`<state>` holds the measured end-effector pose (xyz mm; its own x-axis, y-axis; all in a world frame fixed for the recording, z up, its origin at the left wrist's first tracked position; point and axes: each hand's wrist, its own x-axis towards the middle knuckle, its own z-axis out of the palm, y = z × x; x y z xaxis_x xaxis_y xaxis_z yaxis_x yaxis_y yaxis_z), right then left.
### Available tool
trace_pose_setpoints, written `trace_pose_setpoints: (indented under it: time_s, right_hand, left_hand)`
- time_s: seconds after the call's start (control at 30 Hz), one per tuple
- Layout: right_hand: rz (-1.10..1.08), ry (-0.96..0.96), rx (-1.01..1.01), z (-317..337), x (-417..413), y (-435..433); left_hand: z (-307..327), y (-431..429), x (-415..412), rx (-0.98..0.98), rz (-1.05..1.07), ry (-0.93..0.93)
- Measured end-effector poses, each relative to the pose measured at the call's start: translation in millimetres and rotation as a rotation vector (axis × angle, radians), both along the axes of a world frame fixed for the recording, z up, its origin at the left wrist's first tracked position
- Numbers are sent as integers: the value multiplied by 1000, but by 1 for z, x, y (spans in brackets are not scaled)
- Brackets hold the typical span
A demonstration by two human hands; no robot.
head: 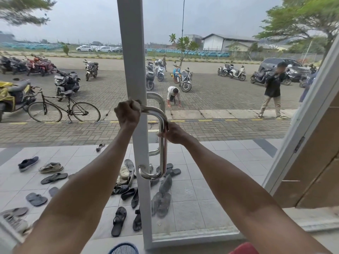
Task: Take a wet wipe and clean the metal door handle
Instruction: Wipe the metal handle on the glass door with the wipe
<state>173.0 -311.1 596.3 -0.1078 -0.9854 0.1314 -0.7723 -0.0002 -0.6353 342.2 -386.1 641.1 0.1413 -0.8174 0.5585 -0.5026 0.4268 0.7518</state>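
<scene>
A polished metal door handle (162, 158), a tall D-shaped bar, is fixed to the white frame of a glass door (134, 70). My left hand (127, 113) is clenched around the handle's upper bend, with a crumpled wet wipe (136, 104) bunched in its fingers against the metal. My right hand (173, 133) grips the vertical bar a little lower, its fingers wrapped around the tube. Behind the glass a second matching handle (157, 99) shows.
Through the glass lie several sandals and shoes (121, 220) on a tiled porch. Beyond are a bicycle (63, 109), parked motorbikes, a person crouching on the paving and a person walking at the right. A second white door frame (300, 125) slants at the right. A blue basket rim (122, 249) sits at the bottom.
</scene>
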Motion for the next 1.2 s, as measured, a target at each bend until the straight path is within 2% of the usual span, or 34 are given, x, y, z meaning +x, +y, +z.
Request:
trace_pose_setpoints:
  time_s: [0.07, 0.13, 0.2, 0.3, 0.4, 0.53, 0.6, 0.63, 0.7, 0.77, 0.83, 1.0, 1.13, 1.2]
  right_hand:
    - [4, -5, 0, 1, 0, 1]
    - [6, -4, -2, 0, 0, 0]
    - [3, -6, -4, 0, 0, 0]
    - [8, -15, -14, -1, -1, -2]
    - [12, -4, -21, -3, 0, -3]
    - [27, -2, -34, -5, 0, -2]
    - [26, -11, -39, -4, 0, -1]
    - [24, -15, -40, -4, -1, -2]
    - [16, -12, -47, -5, -1, -2]
    - [14, -8, -49, -5, -1, -3]
    - [11, -3, -52, -6, 0, -4]
    - [3, -9, -54, -7, 1, -5]
    - [9, -14, -59, -6, 2, -3]
    - [13, -25, -57, -7, 3, -3]
  left_hand:
    - [2, 0, 0, 281, -17, 280]
    - [2, -1, 2, 480, -205, 548]
    - [2, -2, 3, 590, -401, 769]
    - [10, 0, 3, 663, -548, 1043]
    - [14, 8, 6, 693, -644, 1172]
    - [6, 20, 15, 763, -703, 1155]
    - [5, 27, 13, 735, -674, 1124]
    - [5, 29, 11, 685, -606, 1081]
    - [2, 26, 4, 454, -485, 939]
    - [0, 30, -4, 224, -304, 588]
    - [-5, 40, -11, 174, -127, 266]
    - [-34, 46, -13, -200, -261, -243]
    - [-39, 48, -8, -381, -235, -742]
    - [-34, 45, -6, -468, -237, -879]
